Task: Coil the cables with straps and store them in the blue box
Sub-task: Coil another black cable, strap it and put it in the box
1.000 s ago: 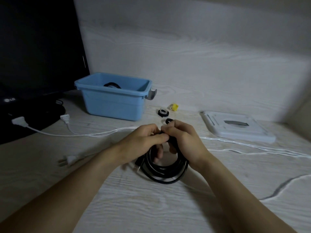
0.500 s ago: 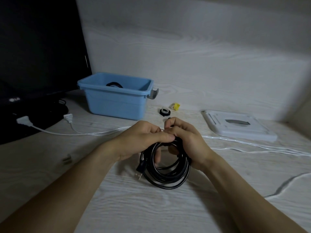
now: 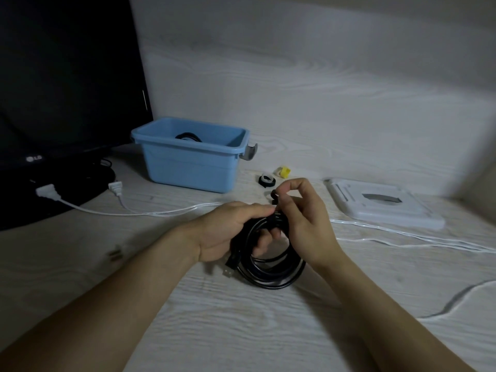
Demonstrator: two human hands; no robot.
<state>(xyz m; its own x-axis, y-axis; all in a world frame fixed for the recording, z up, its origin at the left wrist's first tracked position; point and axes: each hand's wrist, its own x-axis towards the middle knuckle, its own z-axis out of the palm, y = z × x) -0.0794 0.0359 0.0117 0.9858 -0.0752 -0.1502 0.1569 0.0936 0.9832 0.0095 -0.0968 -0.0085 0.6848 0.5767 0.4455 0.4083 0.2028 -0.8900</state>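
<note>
Left hand (image 3: 228,232) grips black cable coil (image 3: 271,269); right hand (image 3: 303,218) pinches strap (image 3: 274,196).

The right hand (image 3: 303,221), earlier closed over the top of the coiled black cable (image 3: 271,267), now lifts toward 12 o'clock, pinching the black strap (image 3: 274,196) above the coil, while the left hand (image 3: 230,229) keeps its grip.
</note>
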